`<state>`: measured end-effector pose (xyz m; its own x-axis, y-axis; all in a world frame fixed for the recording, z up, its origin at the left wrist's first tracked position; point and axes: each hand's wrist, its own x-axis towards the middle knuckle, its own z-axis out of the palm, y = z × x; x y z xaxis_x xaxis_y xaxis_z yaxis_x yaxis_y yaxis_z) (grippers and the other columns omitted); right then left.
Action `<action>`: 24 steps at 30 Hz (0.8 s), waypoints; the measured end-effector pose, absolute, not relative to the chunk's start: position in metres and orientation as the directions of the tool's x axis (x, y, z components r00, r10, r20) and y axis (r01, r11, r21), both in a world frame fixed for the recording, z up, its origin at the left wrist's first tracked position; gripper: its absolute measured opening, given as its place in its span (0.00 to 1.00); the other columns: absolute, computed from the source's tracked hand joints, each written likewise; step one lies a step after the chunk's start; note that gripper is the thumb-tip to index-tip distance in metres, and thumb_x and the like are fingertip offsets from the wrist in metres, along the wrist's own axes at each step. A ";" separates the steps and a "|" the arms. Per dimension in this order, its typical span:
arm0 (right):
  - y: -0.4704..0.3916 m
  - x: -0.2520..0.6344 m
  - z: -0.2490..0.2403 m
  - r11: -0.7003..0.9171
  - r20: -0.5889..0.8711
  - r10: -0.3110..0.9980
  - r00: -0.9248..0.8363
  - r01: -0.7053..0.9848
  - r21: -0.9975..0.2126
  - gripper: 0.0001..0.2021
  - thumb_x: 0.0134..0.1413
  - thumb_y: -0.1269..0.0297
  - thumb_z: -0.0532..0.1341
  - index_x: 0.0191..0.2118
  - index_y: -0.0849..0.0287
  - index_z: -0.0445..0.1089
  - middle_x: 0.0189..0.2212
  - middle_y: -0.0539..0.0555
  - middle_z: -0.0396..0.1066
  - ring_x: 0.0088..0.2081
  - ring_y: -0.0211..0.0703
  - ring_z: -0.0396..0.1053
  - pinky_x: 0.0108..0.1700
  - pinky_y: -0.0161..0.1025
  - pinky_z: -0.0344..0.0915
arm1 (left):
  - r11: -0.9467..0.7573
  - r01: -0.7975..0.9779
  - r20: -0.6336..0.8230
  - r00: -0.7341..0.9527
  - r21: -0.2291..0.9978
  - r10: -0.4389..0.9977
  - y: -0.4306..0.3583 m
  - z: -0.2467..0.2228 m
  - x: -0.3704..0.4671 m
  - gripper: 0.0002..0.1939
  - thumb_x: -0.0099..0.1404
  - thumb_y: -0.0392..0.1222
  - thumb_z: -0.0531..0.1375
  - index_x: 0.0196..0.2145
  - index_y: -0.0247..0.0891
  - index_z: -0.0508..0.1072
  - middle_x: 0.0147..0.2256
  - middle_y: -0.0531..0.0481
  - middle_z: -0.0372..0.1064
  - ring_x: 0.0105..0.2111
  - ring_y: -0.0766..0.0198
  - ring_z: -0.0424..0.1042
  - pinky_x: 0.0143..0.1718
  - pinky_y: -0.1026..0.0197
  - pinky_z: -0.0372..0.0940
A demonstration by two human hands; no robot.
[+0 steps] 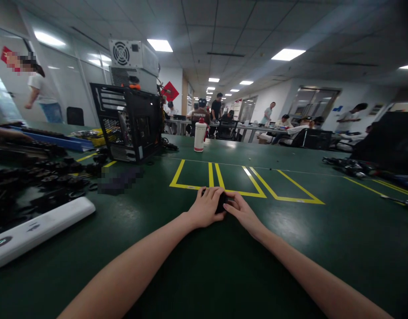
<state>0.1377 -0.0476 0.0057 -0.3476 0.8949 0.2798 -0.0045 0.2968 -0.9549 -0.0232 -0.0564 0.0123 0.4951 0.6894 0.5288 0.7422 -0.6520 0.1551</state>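
Both hands meet near the middle of the green table [130, 239], just in front of the yellow tape outlines [220, 192]. Between them is a small black object [221, 203], mostly hidden by fingers. My left hand [207, 207] wraps over its top and left side, with the fingers bent. From the right, my right hand [241, 212] grips its edge with thumb and fingers. What the object is, I cannot make out.
A white-and-red bottle [200, 136] stands beyond the tape. At the left are an open computer case [144, 128] with power supplies on top, many black parts [51, 177] and a long white device [44, 228]. Cables [350, 166] lie at the right. People work in the background.
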 end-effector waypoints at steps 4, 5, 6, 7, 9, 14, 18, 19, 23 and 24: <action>-0.048 0.136 0.004 0.318 0.295 0.902 -0.316 0.024 -0.948 0.12 0.48 0.61 0.58 0.40 0.54 0.62 0.41 0.51 0.64 0.44 0.42 0.64 0.50 0.43 0.59 | -0.658 0.737 0.536 0.495 0.158 0.684 -0.055 0.011 -0.024 0.33 0.53 0.45 0.58 0.52 0.39 0.47 0.51 0.42 0.54 0.52 0.53 0.55 0.53 0.46 0.44; -0.047 0.136 0.004 0.324 0.298 0.903 -0.308 0.035 -0.945 0.11 0.48 0.60 0.57 0.40 0.55 0.62 0.40 0.51 0.65 0.44 0.42 0.64 0.49 0.43 0.59 | -0.659 0.735 0.538 0.495 0.159 0.682 -0.055 0.010 -0.024 0.33 0.53 0.45 0.58 0.52 0.39 0.47 0.51 0.42 0.54 0.52 0.53 0.54 0.53 0.46 0.44; -0.046 0.136 0.003 0.326 0.298 0.906 -0.301 0.044 -0.945 0.12 0.49 0.59 0.57 0.40 0.55 0.63 0.40 0.51 0.65 0.43 0.42 0.64 0.49 0.43 0.60 | -0.659 0.734 0.538 0.494 0.162 0.683 -0.054 0.010 -0.023 0.32 0.53 0.45 0.58 0.52 0.39 0.47 0.51 0.42 0.54 0.52 0.53 0.54 0.53 0.46 0.44; -0.044 0.136 0.003 0.322 0.294 0.910 -0.291 0.051 -0.945 0.12 0.48 0.59 0.57 0.41 0.55 0.63 0.40 0.52 0.65 0.44 0.42 0.64 0.49 0.44 0.59 | -0.657 0.735 0.537 0.492 0.165 0.686 -0.054 0.009 -0.023 0.32 0.53 0.45 0.58 0.52 0.39 0.47 0.51 0.42 0.54 0.52 0.52 0.54 0.53 0.46 0.44; -0.042 0.136 0.002 0.306 0.281 0.922 -0.267 0.059 -0.950 0.15 0.47 0.59 0.58 0.43 0.55 0.62 0.42 0.53 0.65 0.46 0.43 0.63 0.51 0.45 0.58 | -0.654 0.737 0.533 0.489 0.172 0.691 -0.054 0.010 -0.023 0.32 0.53 0.45 0.58 0.51 0.39 0.48 0.51 0.42 0.54 0.52 0.52 0.54 0.53 0.45 0.44; -0.044 0.138 0.003 0.275 0.253 0.919 -0.302 0.031 -0.961 0.16 0.45 0.61 0.60 0.42 0.56 0.63 0.43 0.53 0.65 0.46 0.44 0.64 0.52 0.46 0.56 | -0.672 0.723 0.531 0.511 0.160 0.676 -0.056 0.012 -0.025 0.33 0.54 0.45 0.58 0.53 0.39 0.47 0.51 0.42 0.54 0.52 0.53 0.54 0.53 0.45 0.43; -0.048 0.138 0.002 0.306 0.307 0.888 -0.342 -0.057 -0.950 0.14 0.43 0.66 0.62 0.39 0.54 0.62 0.41 0.50 0.64 0.45 0.40 0.64 0.51 0.42 0.59 | -0.675 0.723 0.541 0.511 0.149 0.667 -0.055 0.010 -0.024 0.32 0.54 0.44 0.58 0.53 0.37 0.48 0.51 0.41 0.54 0.52 0.52 0.54 0.53 0.46 0.44; -0.049 0.138 0.002 0.314 0.318 0.887 -0.334 -0.068 -0.947 0.13 0.43 0.66 0.62 0.38 0.55 0.62 0.40 0.50 0.64 0.45 0.40 0.64 0.50 0.42 0.59 | -0.673 0.725 0.543 0.509 0.148 0.668 -0.054 0.009 -0.024 0.32 0.54 0.44 0.58 0.53 0.37 0.48 0.51 0.41 0.54 0.52 0.52 0.54 0.53 0.46 0.44; -0.045 0.139 0.002 0.331 0.332 0.899 -0.286 -0.051 -0.942 0.09 0.46 0.63 0.60 0.36 0.56 0.63 0.37 0.50 0.66 0.42 0.39 0.65 0.50 0.42 0.59 | -0.669 0.729 0.547 0.503 0.148 0.669 -0.051 0.007 -0.021 0.31 0.54 0.43 0.58 0.52 0.38 0.48 0.51 0.42 0.54 0.52 0.52 0.55 0.53 0.46 0.45; -0.043 0.139 0.002 0.329 0.326 0.905 -0.274 -0.038 -0.944 0.10 0.45 0.63 0.60 0.36 0.56 0.64 0.37 0.50 0.66 0.43 0.39 0.64 0.50 0.42 0.58 | -0.669 0.728 0.547 0.503 0.148 0.669 -0.050 0.007 -0.021 0.31 0.54 0.43 0.57 0.52 0.38 0.48 0.51 0.42 0.55 0.52 0.53 0.55 0.53 0.46 0.45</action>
<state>0.1392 -0.0432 0.0019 -0.2735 0.9048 0.3264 -0.0384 0.3288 -0.9436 -0.0210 -0.0502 0.0067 0.5035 0.6688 0.5470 0.7279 -0.6694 0.1484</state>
